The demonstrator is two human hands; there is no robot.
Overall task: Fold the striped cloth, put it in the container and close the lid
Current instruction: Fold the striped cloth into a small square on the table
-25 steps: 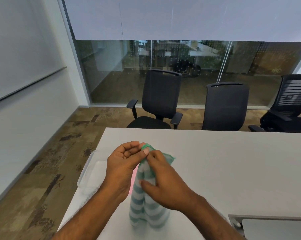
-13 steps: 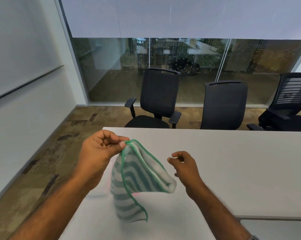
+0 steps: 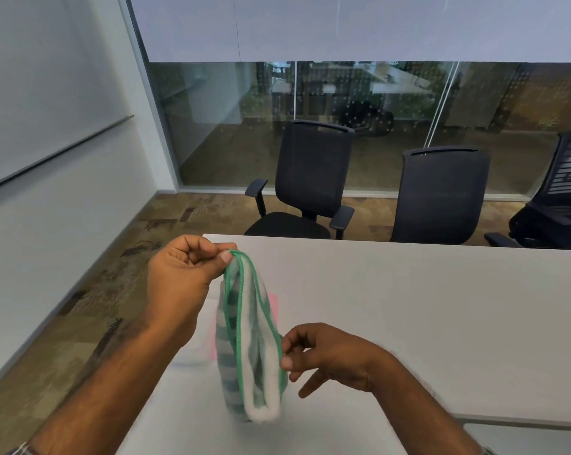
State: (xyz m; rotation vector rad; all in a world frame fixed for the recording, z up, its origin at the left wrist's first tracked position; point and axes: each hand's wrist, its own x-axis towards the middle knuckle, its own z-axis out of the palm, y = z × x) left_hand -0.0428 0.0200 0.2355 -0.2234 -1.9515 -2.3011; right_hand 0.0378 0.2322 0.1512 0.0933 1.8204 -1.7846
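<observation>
The striped cloth, white with green-grey stripes and a green hem, hangs folded in the air above the white table. My left hand pinches its top corner between thumb and forefinger. My right hand is lower and to the right, with thumb and forefinger closed on the cloth's green right edge. A blurred clear container with a pink patch shows behind the cloth near the table's left edge. Most of the container is hidden and I see no lid.
Three dark office chairs stand behind the table's far edge, in front of a glass wall. The table's left edge drops to patterned carpet. A second grey surface adjoins at the bottom right.
Both hands first held the cloth's top together. The right hand then let go, dropped lower and now pinches the cloth's lower right edge. The left hand kept the top corner raised.
</observation>
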